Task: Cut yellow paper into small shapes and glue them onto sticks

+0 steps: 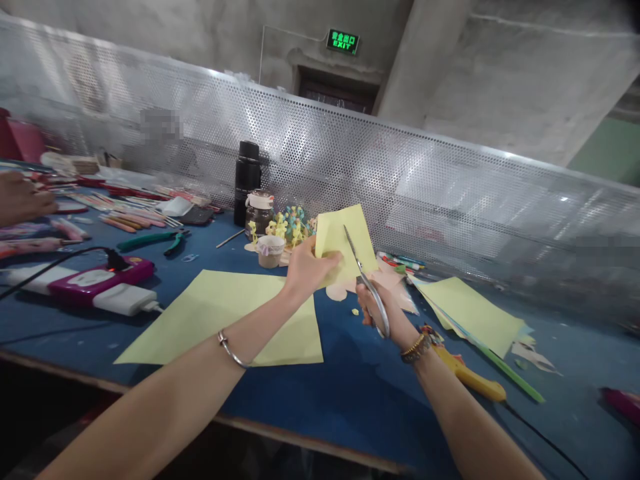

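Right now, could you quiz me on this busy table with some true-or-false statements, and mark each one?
1. The right hand's grip holds silver metal scissors. True.
2. The left hand's grip holds a small pale yellow paper piece. True.
3. The black cylindrical bottle lies on its side. False: it stands upright.
4. A large pale yellow sheet lies on the blue tabletop. True.
5. The green-handled pliers lie right of the scissors. False: they lie to the left.
6. The rectangular exit sign glows red. False: it glows green.

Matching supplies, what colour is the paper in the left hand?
The paper is pale yellow, seen in the head view.
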Available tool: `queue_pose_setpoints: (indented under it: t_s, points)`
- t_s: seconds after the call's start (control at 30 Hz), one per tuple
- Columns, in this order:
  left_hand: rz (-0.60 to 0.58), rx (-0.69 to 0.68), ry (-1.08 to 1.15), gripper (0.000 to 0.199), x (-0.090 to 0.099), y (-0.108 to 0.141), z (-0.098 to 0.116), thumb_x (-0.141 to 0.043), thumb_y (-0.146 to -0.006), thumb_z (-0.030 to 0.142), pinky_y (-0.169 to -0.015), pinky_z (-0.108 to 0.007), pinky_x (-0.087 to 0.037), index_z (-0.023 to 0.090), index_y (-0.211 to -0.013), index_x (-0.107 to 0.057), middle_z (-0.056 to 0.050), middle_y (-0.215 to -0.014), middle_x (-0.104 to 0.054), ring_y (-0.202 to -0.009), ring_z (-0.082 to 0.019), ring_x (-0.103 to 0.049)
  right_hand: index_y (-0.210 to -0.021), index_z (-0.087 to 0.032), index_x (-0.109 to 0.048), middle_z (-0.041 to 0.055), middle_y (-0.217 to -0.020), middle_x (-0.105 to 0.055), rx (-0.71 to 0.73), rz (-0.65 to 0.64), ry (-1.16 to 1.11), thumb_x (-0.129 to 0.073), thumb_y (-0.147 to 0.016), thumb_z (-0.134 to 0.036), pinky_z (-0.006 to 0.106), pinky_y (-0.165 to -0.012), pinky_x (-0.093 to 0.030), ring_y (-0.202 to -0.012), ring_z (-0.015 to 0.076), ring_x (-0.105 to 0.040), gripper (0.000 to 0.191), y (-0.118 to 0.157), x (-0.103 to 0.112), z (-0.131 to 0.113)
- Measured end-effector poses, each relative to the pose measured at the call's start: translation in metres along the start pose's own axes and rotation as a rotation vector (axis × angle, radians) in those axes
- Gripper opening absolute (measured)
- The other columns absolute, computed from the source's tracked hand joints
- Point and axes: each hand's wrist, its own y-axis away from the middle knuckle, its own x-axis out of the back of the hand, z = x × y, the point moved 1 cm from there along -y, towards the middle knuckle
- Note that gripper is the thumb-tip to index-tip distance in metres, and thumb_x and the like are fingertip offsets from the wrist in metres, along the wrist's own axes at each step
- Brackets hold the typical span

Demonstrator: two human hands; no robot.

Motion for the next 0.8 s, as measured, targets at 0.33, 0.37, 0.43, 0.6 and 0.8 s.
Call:
queue_pose_setpoints:
  t_s: [0.33, 0.37, 0.43, 0.6, 0.8]
  points:
    - [-0.010, 0.010, 0.012, 0.029, 0.0001, 0.0001, 0.0008, -0.063, -0.065, 0.026, -0.054, -0.022, -0.049, 0.014, -0.091, -0.068, -0.006, -0.080, -0.070, -0.065, -0.016, -0.063, -0.082, -0.019, -0.047, -0.0070, -0.054, -0.043, -0.002, 0.002, 0.012, -0.040, -0.086, -0.060, 0.019, -0.037, -0.040, -0.038, 0.0075, -0.046, 0.042, 0.0008, 0.0007, -0.0034]
    - [-0.013, 0.007, 0.010, 0.028, -0.0002, 0.0002, 0.0003, -0.063, -0.065, 0.026, -0.054, -0.023, -0.049, 0.014, -0.091, -0.068, -0.006, -0.081, -0.070, -0.065, -0.016, -0.063, -0.081, -0.019, -0.046, -0.0072, -0.054, -0.043, -0.002, 0.000, -0.002, -0.040, -0.085, -0.061, 0.020, -0.038, -0.041, -0.038, 0.0076, -0.046, 0.042, 0.0010, 0.0006, -0.0036]
    - [-0.015, 0.001, -0.010, 0.026, -0.0008, 0.0005, -0.0011, -0.063, -0.065, 0.026, -0.054, -0.023, -0.048, 0.014, -0.089, -0.068, -0.005, -0.081, -0.071, -0.066, -0.016, -0.063, -0.079, -0.020, -0.045, -0.0073, -0.055, -0.042, -0.008, -0.004, -0.044, -0.041, -0.085, -0.062, 0.021, -0.040, -0.043, -0.039, 0.0076, -0.045, 0.043, 0.0014, 0.0004, -0.0040]
    - [-0.040, -0.016, -0.076, 0.022, -0.0033, 0.0032, -0.0028, -0.063, -0.066, 0.026, -0.055, -0.023, -0.047, 0.015, -0.085, -0.067, -0.004, -0.080, -0.071, -0.068, -0.017, -0.064, -0.073, -0.020, -0.044, -0.0067, -0.051, -0.042, -0.038, -0.019, -0.128, -0.039, -0.082, -0.066, 0.024, -0.046, -0.048, -0.040, 0.0083, -0.043, 0.048, 0.0004, 0.0004, -0.0034]
    - [-0.105, -0.023, -0.102, 0.024, -0.0069, 0.0076, -0.0019, -0.062, -0.067, 0.026, -0.059, -0.024, -0.049, 0.017, -0.089, -0.066, -0.003, -0.083, -0.072, -0.071, -0.017, -0.065, -0.065, -0.019, -0.046, -0.0040, -0.047, -0.045, -0.068, -0.015, -0.116, -0.036, -0.082, -0.069, 0.025, -0.049, -0.049, -0.042, 0.0098, -0.047, 0.054, -0.0014, 0.0017, 0.0002]
